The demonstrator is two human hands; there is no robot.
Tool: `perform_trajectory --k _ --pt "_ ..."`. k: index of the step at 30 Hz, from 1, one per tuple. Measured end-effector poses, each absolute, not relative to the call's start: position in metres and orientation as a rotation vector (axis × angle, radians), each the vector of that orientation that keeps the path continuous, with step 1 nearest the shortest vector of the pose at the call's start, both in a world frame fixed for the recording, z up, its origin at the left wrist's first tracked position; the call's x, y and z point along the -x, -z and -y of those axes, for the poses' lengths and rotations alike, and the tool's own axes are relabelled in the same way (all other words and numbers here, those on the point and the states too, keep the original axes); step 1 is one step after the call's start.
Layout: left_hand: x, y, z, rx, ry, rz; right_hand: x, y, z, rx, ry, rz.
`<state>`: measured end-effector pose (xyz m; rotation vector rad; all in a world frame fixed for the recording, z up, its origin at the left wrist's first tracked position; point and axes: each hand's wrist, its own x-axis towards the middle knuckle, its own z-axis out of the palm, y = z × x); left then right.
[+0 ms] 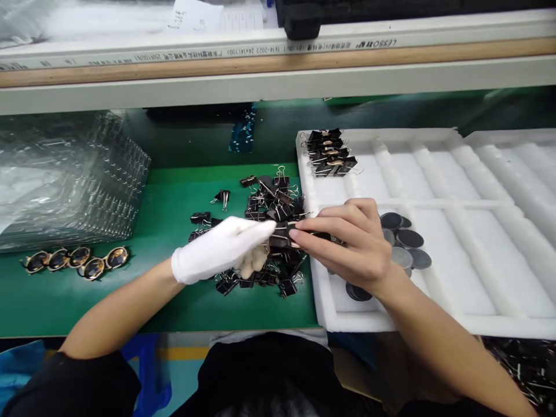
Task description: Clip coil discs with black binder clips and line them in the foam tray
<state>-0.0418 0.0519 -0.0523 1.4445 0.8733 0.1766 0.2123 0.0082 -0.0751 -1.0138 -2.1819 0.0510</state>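
Over a pile of loose binder clips on the green bench, my two hands meet at a black binder clip (282,236). My left hand (223,246), in a white glove, is closed on its left side, with the thumb hidden behind the fingers. My bare right hand (351,240) pinches the right side between fingertips. Whatever the clip may be clamped on is mostly hidden. Loose black binder clips (226,284) with wire handles lie around and beneath both hands. Dark round discs (409,238) lie in the white tray (324,313), beside and partly behind my right hand.
Clipped bundles with tan pieces (332,152) fill the tray's back left compartment. Raised dividers cross the tray. Stacked clear plastic trays (73,179) stand at left, with tortoiseshell sunglasses parts (93,268) in front. A shelf edge (260,87) spans the back.
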Motion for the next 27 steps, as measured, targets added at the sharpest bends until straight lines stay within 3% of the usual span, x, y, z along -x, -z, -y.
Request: perform_trajectory --k 3,8,14,18,21,27 --pt "0.042 0.045 -0.051 -1.679 -0.272 -0.922 -0.216 0.066 -0.004 1.027 -0.183 2.125" --pt "0.044 0.040 -0.052 -1.794 -0.245 -0.999 -0.217 0.048 -0.005 1.292 -0.874 1.924" --pt "0.044 0.048 -0.048 -1.928 -0.203 -1.012 -0.201 0.044 -0.007 1.444 -1.061 1.890" --pt "0.046 0.049 -0.044 -2.041 -0.199 -1.023 -0.220 0.039 -0.016 1.500 -1.021 1.909" --pt "0.050 0.044 -0.046 -2.124 -0.241 -1.106 -0.261 0.039 -0.040 1.481 -0.741 1.947" --pt "0.054 0.037 -0.051 -2.162 -0.224 -1.120 -0.324 0.083 -0.100 1.680 -0.399 1.908"
